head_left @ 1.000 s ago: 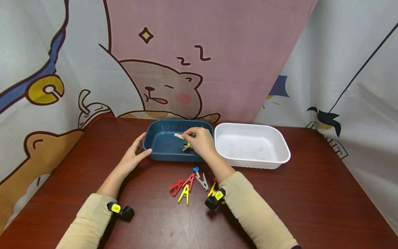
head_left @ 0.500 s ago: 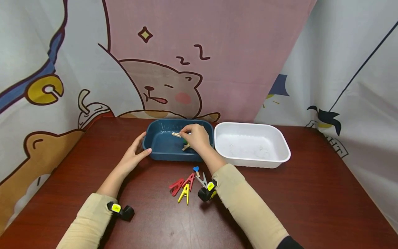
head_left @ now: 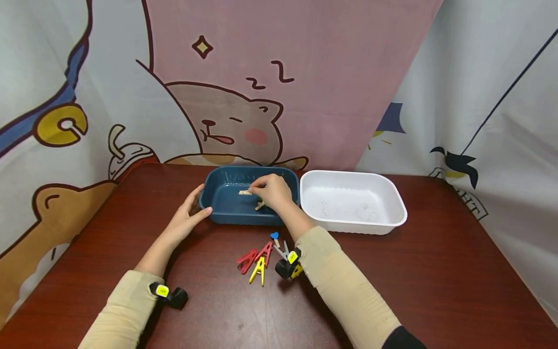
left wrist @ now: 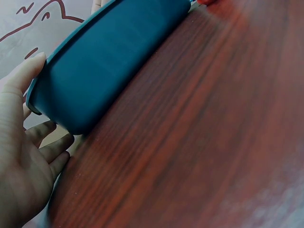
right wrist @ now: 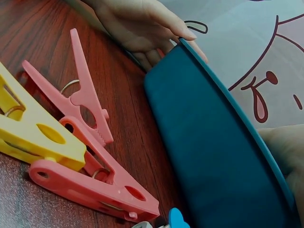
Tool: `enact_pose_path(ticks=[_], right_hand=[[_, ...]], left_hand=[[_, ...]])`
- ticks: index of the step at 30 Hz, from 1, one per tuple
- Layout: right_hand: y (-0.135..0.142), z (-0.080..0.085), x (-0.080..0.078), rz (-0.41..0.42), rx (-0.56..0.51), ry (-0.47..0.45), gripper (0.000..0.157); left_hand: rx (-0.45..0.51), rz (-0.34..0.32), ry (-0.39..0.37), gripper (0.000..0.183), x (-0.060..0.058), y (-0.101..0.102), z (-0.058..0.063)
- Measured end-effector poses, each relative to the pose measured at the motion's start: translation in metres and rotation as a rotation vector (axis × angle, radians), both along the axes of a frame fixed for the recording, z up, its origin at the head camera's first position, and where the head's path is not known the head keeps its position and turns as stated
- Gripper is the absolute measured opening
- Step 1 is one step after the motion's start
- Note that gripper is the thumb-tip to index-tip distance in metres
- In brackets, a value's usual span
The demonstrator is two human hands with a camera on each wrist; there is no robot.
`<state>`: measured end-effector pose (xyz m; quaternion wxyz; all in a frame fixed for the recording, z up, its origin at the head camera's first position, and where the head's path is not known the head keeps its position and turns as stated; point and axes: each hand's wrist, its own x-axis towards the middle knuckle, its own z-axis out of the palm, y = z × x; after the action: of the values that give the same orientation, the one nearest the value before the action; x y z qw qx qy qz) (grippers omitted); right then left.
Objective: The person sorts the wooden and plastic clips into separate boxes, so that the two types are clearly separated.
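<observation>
Inside the dark blue plastic tub (head_left: 240, 219), my right hand (head_left: 277, 192) pinches a small wooden clothespin (head_left: 244, 193) low over the tub floor. Another wooden clothespin (head_left: 260, 205) lies below that hand, partly covered by it. My left hand (head_left: 185, 220) holds the tub's left end, thumb at the near rim and fingers round the side; the left wrist view shows the thumb (left wrist: 31, 71) on the rim and fingers by the lower wall. In the right wrist view, the tub wall hides most of my right hand (right wrist: 285, 145).
A white tub (head_left: 353, 201) stands right of the blue one. In front lie red clothespins (head_left: 247, 261), a yellow clothespin (head_left: 259, 270), a grey clothespin (head_left: 281, 252) and a blue heart-topped clothespin (head_left: 275, 236). Another yellow piece (head_left: 297, 272) shows beside the right wrist camera (head_left: 285, 268). A printed curtain hangs behind the table.
My right hand has moved slightly left with the wooden clothespin, which now sits lower and lies level. The right forearm has swung left over the grey clothespin. My left hand stays put.
</observation>
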<state>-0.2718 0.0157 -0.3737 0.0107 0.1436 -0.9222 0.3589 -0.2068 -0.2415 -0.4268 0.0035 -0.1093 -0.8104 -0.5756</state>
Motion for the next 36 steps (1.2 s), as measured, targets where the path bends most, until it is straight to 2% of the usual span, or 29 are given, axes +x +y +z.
enact_pose_path(ticks=[5, 15, 26, 36], right_hand=[[0.001, 0.000, 0.001, 0.014, 0.001, -0.015, 0.021], [0.010, 0.009, 0.008, 0.028, -0.068, 0.074, 0.019], [0.025, 0.025, 0.030, 0.097, -0.125, 0.168, 0.019], [0.038, 0.031, 0.053, 0.128, -0.175, 0.178, 0.016]], left_hand=[[-0.008, 0.001, -0.001, 0.074, 0.000, 0.000, -0.002], [0.002, -0.007, 0.004, 0.075, 0.001, 0.001, 0.000], [0.000, 0.000, 0.005, 0.074, 0.001, 0.001, 0.002], [0.009, -0.008, 0.008, 0.075, 0.000, 0.000, 0.000]])
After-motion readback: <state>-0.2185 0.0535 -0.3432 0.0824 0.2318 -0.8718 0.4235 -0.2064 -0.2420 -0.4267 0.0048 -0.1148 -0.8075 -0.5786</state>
